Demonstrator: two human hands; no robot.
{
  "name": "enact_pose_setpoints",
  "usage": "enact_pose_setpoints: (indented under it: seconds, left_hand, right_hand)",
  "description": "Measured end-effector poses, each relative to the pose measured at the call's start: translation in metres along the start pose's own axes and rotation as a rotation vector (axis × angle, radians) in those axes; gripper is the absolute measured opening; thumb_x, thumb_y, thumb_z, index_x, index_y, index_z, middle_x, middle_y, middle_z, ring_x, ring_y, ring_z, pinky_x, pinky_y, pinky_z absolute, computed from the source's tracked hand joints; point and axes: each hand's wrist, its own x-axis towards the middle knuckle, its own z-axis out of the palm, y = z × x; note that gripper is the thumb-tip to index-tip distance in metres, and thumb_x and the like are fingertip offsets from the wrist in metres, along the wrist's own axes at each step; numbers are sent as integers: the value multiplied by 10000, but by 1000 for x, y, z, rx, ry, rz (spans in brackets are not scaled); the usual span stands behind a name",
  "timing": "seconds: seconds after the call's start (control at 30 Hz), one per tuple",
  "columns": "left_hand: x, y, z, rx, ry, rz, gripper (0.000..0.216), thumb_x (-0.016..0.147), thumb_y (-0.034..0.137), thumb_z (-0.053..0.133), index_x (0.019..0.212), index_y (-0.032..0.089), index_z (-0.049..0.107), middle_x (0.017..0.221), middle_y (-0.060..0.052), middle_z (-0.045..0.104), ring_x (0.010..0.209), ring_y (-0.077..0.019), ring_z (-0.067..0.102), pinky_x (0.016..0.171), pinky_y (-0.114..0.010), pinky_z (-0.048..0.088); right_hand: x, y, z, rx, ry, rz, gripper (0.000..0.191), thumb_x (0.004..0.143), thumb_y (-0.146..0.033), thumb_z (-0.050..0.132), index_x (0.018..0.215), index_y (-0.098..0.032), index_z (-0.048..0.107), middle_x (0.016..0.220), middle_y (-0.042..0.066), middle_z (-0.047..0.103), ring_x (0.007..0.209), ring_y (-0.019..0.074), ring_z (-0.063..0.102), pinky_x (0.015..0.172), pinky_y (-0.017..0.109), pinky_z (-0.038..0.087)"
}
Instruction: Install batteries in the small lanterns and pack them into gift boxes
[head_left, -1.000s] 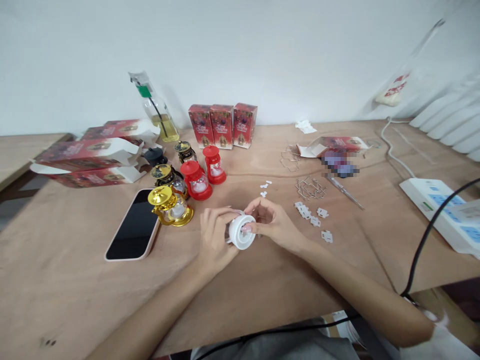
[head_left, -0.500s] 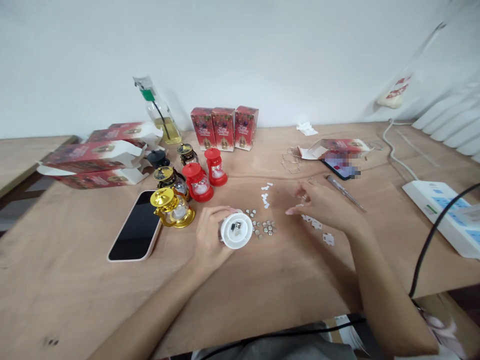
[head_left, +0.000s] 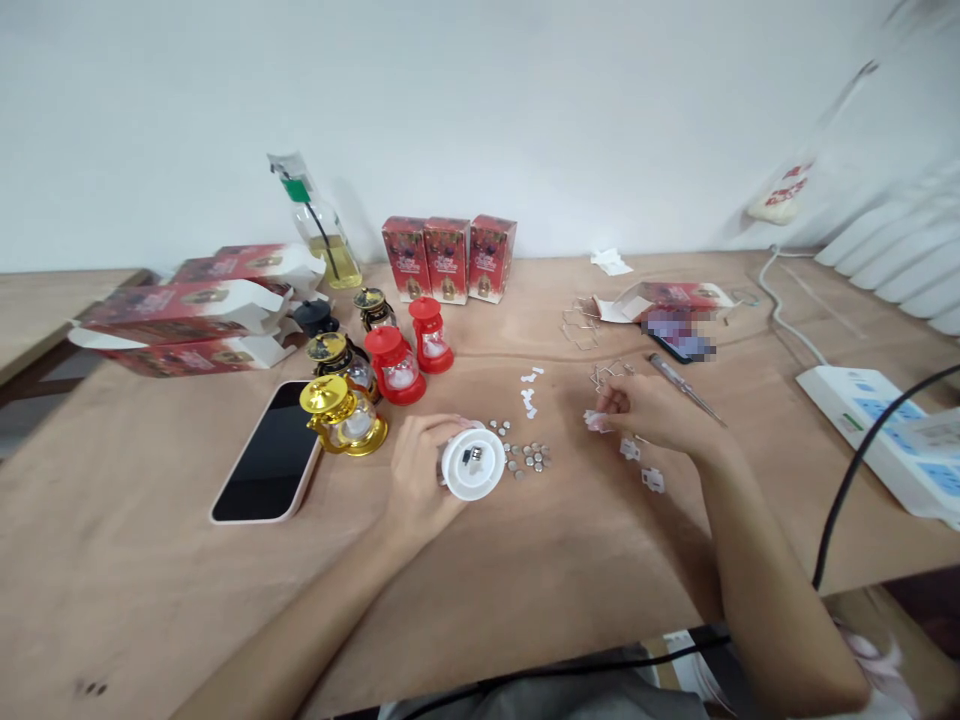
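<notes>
My left hand (head_left: 421, 470) is wrapped round a white lantern, its round base (head_left: 474, 464) turned up toward me. An uncovered recess with small metal contacts shows in the base; the rest of the lantern is hidden. To the right of it lie several silver button cells (head_left: 534, 456). My right hand (head_left: 637, 410) pinches a small white plastic piece (head_left: 595, 419) just above or at the tabletop. Similar white pieces (head_left: 652, 480) lie below that hand. Several small white tabs (head_left: 529, 403) are between the two hands.
Gold, black and red mini lanterns (head_left: 394, 365) stand at left, beside a phone (head_left: 262, 455). Behind are red boxes (head_left: 448, 260) and a pump bottle (head_left: 330, 245). Bent wires (head_left: 581, 325), a screwdriver (head_left: 684, 388), another phone (head_left: 679, 336) and a power strip (head_left: 877, 430) are at right.
My right hand has come down slightly, and its fingers have closed on a white plastic piece. My left hand keeps the lantern in nearly the same place.
</notes>
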Motion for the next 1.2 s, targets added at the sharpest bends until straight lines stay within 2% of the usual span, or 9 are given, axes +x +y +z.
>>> enact_pose_setpoints:
  seconds: [0.17, 0.3, 0.43, 0.53, 0.67, 0.83, 1.0, 1.1, 1.2]
  left_hand:
    - [-1, -1, 1, -7, 4, 0, 344, 774, 257, 693, 1058, 213, 503, 968, -63, 645, 913, -217, 644, 744, -365, 535]
    - [-2, -2, 3, -41, -22, -25, 359, 782, 241, 687, 1085, 216, 496, 1058, -86, 644, 1069, -253, 629, 850, -426, 538]
    - [-3, -2, 3, -82, -42, -29, 365, 783, 218, 681, 1086, 207, 478, 1099, -112, 651, 1104, -268, 625, 866, -450, 532]
    - [-3, -1, 2, -71, -49, -23, 357, 797, 240, 667, 1094, 205, 473, 1072, -108, 663, 1053, -256, 645, 820, -426, 540]
    - [-2, 0, 1, -38, -35, -19, 329, 801, 272, 657, 1072, 209, 482, 1012, -89, 674, 962, -237, 658, 747, -387, 533]
    - [-2, 0, 1, -29, -3, -42, 317, 792, 254, 658, 1059, 212, 492, 992, -77, 672, 926, -224, 652, 742, -376, 523]
    - [-3, 0, 1, -14, -7, -54, 324, 783, 228, 658, 1065, 212, 499, 1011, -73, 669, 934, -223, 646, 759, -377, 515]
    - [-3, -1, 1, 1, -7, -57, 322, 779, 221, 653, 1065, 211, 505, 1012, -71, 669, 932, -224, 644, 762, -377, 514]
    - [-3, -2, 1, 12, 8, -75, 306, 787, 227, 646, 1056, 214, 499, 1010, -70, 664, 924, -222, 644, 754, -376, 518]
  right_hand:
    - [-2, -20, 14, 611, 112, -121, 323, 692, -421, 764, 799, -178, 581, 697, 5, 632, 619, 138, 594, 561, 262, 472]
    - [-10, -56, 36, 1050, 33, -219, 339, 671, -429, 803, 761, -179, 591, 727, 5, 647, 592, 115, 604, 562, 264, 527]
    - [-21, -82, 52, 1163, -125, -302, 283, 715, -389, 788, 824, -185, 626, 755, 9, 664, 649, 124, 632, 616, 275, 551]
    - [-28, -90, 58, 1114, -111, -392, 209, 779, -349, 740, 845, -183, 632, 785, 11, 655, 697, 115, 617, 632, 248, 524]
    - [-34, -92, 67, 1025, 6, -495, 159, 867, -279, 645, 999, -200, 603, 822, 5, 618, 742, 107, 590, 636, 222, 484]
    - [-37, -96, 74, 737, 258, -624, 70, 920, -194, 543, 967, -205, 592, 865, 20, 623, 760, 118, 583, 683, 244, 491]
    - [-38, -95, 80, 307, 572, -835, 175, 922, -85, 472, 974, -189, 602, 854, 58, 620, 800, 146, 609, 713, 263, 523]
    - [-37, -89, 87, 47, 646, -938, 247, 915, -59, 456, 1044, -188, 623, 886, 87, 635, 803, 160, 622, 720, 274, 532]
    - [-36, -86, 93, -58, 682, -996, 331, 911, -49, 449, 1168, -193, 602, 928, 103, 645, 795, 171, 627, 695, 284, 538]
